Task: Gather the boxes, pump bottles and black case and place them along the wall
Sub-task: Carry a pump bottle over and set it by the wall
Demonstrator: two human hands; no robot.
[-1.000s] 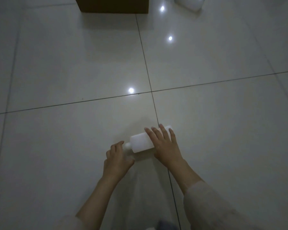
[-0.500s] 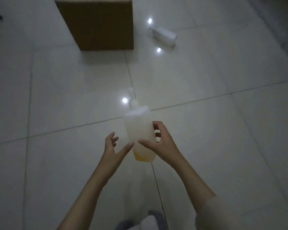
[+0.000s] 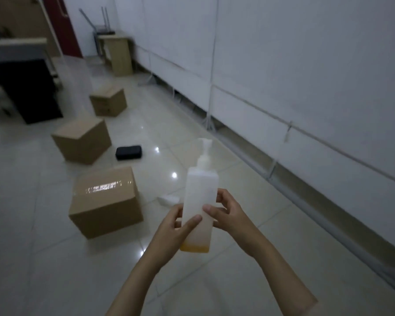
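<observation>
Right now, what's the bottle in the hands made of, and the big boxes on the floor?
The pump bottle looks like frosted, see-through plastic: a little yellow liquid shows through at its bottom. The nearest box and the two boxes behind it look like plain brown cardboard, matte; the shiny strip on the nearest is probably tape.

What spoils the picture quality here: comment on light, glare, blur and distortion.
Head view: dim, grey light overall; ceiling lamps glare as bright spots on the floor and streak across the nearest box; the wall lines bow from the wide lens; the far desk is soft; the bottle is sharp enough.
</observation>
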